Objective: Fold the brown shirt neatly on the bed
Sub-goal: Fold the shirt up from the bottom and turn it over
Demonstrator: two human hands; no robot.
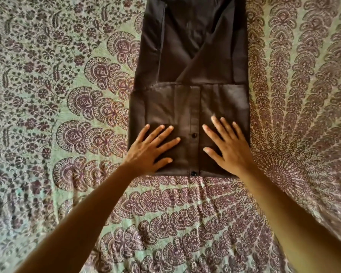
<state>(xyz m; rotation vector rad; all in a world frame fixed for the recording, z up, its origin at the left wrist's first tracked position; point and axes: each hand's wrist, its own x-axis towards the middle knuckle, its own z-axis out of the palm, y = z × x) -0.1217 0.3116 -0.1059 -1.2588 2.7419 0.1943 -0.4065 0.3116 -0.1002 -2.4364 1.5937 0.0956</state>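
The brown shirt lies on the bed as a long narrow rectangle, its sleeves crossed over the back and its sides turned in. Its near end is folded up over the rest, so the button placket with two dark buttons faces up. My left hand rests flat on this folded flap, left of the placket, fingers spread. My right hand lies flat on the flap right of the placket, fingers spread too. Neither hand grips the cloth. The shirt's far end runs out of view at the top.
The bed is covered by a green sheet printed with purple paisley and floral patterns. It stretches on all sides of the shirt, with slight wrinkles near me.
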